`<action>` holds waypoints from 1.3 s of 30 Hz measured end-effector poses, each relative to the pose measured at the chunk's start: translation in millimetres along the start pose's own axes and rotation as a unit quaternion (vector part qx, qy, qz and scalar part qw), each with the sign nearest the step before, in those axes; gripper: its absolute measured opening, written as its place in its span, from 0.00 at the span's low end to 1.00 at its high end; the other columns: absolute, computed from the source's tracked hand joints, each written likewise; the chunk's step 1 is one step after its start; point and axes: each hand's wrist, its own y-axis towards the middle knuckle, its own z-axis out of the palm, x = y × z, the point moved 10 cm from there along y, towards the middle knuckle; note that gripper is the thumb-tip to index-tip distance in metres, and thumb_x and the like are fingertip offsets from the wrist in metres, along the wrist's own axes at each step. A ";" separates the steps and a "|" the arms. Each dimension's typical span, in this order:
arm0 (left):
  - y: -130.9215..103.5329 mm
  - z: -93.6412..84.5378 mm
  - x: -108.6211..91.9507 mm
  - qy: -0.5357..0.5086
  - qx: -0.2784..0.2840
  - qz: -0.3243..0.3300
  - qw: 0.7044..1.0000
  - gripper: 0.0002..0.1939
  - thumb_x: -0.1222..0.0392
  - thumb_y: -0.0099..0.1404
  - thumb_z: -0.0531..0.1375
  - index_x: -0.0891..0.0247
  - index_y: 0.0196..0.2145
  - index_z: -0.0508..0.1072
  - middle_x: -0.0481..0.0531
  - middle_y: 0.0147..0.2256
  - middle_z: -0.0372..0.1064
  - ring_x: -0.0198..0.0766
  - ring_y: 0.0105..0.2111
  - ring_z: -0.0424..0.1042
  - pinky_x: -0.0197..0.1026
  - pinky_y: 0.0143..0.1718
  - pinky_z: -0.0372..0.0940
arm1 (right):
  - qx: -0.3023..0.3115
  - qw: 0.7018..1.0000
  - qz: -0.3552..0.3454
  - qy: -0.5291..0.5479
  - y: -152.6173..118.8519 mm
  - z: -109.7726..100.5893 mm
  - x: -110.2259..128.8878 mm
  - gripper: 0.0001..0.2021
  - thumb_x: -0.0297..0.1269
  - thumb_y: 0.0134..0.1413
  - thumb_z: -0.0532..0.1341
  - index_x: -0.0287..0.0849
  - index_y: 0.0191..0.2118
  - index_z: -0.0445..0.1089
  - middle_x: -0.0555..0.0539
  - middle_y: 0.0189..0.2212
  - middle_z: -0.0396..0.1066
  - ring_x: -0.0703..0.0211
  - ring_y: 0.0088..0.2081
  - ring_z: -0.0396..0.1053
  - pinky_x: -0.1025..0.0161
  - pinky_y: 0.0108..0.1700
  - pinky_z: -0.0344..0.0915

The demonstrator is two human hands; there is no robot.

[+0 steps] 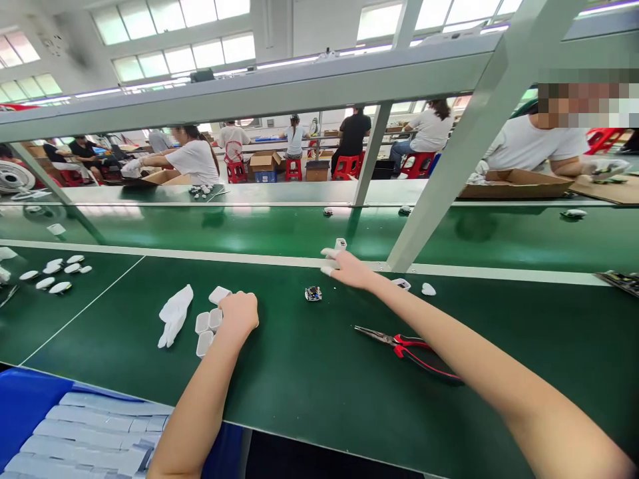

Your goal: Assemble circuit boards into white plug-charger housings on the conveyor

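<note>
My left hand [240,311] is closed, its curled fingertips at a small white plastic housing [218,295]; the grip itself is partly hidden. Just beside it, more white housings [202,323] sit close together on the green bench. My right hand [351,269] reaches to the bench's far strip, thumb and forefinger apart, with white covers on the fingertips. Right behind those fingers stands a white housing [341,243]. A small circuit board [313,293] lies between my hands. Long-nose pliers [382,336] with red and black handles rest partly under my right forearm.
A crumpled white glove [176,315] lies left of the housings. Several white oval parts [60,287] are farther left. A slanted metal post [439,153] rises beyond my right hand. Past the strip runs a green belt [269,229] carrying small parts. Co-workers sit opposite.
</note>
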 end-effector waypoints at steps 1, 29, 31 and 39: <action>-1.2 0.2 1.5 -0.002 0.010 0.010 1.000 0.18 0.68 0.48 0.62 0.63 0.39 0.74 0.65 0.41 0.74 0.57 0.42 0.74 0.49 0.37 0.64 | 0.028 0.998 -0.045 0.023 -9.0 11.6 16.2 0.24 0.42 0.53 0.65 0.42 0.55 0.66 0.43 0.53 0.68 0.52 0.52 0.66 0.57 0.56 0.62; -88.8 -19.7 -134.7 -0.366 -0.263 0.463 0.763 0.34 0.73 0.53 0.55 0.59 0.58 0.59 0.56 0.56 0.60 0.43 0.57 0.60 0.49 0.61 0.58 | 0.146 0.630 0.045 0.761 -158.4 54.5 55.9 0.17 0.38 0.57 0.62 0.41 0.51 0.71 0.42 0.48 0.73 0.52 0.49 0.70 0.48 0.61 0.55; -83.6 -14.5 -136.2 -0.400 -0.207 0.469 0.760 0.33 0.73 0.54 0.56 0.58 0.57 0.60 0.56 0.57 0.59 0.44 0.58 0.60 0.50 0.61 0.57 | 0.143 0.607 0.057 0.779 -161.7 56.3 54.5 0.15 0.38 0.57 0.61 0.41 0.50 0.72 0.42 0.48 0.73 0.52 0.50 0.69 0.48 0.61 0.55; -73.9 0.7 -140.2 -0.514 -0.173 0.427 0.724 0.25 0.63 0.55 0.65 0.57 0.51 0.67 0.56 0.51 0.66 0.45 0.52 0.66 0.49 0.55 0.62 | 0.142 0.543 0.076 0.824 -169.6 62.3 61.3 0.12 0.39 0.57 0.61 0.40 0.44 0.74 0.42 0.44 0.75 0.50 0.47 0.71 0.50 0.56 0.60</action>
